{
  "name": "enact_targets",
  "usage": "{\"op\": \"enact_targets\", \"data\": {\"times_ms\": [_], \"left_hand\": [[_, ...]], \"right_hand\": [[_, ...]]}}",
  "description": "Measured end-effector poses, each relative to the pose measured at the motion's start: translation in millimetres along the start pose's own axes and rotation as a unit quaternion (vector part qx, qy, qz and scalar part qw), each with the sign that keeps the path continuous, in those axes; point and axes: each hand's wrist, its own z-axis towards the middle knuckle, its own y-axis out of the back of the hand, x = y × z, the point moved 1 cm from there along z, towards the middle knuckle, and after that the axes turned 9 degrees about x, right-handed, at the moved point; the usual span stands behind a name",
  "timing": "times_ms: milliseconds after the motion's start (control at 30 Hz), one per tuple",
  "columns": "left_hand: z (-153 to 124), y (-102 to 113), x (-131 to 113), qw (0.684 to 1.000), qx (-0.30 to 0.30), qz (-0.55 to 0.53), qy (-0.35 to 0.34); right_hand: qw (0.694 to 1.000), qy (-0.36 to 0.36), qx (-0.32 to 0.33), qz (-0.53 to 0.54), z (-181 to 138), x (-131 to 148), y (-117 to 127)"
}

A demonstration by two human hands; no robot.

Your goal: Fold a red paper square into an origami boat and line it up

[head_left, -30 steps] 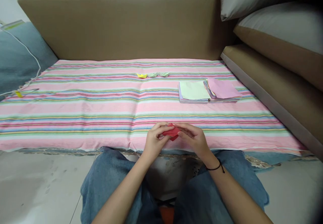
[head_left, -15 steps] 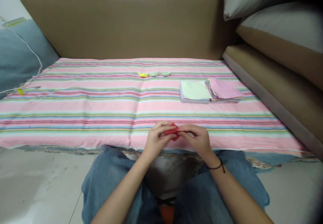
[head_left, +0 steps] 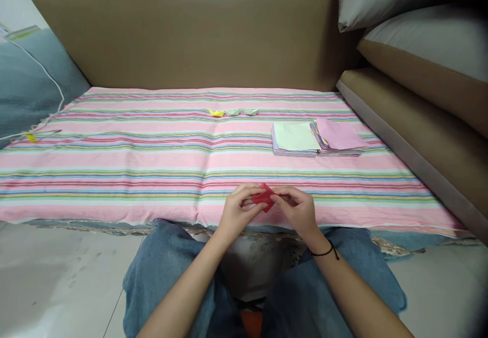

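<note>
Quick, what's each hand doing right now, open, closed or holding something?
Left hand: closed, holding the left side of the small red folded paper.
Right hand: closed, pinching its right edge.

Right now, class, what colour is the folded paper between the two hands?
The folded paper is red; it shows in the head view.

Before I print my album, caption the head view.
Left hand and right hand hold folded red paper, with three paper boats farther back.
</note>
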Motion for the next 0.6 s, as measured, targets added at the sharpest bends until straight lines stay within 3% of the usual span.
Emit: {"op": "enact_targets", "data": {"times_ms": [133, 300, 600], "left_hand": [[0.7, 1.8, 1.6, 0.999, -0.017, -0.047, 0.016], [2.3, 5.4, 3.1, 0.997, -0.050, -0.018, 0.058], [2.8, 3.7, 0.8, 0.987, -0.056, -0.107, 0.104]], "right_hand": [[0.999, -0.010, -0.042, 0.008, 1.0, -2.9, 2.4], [0.999, -0.005, -0.038, 0.010, 0.5, -4.2, 0.4], [0.996, -0.049, -0.054, 0.055, 1.1, -4.4, 1.2]]}}
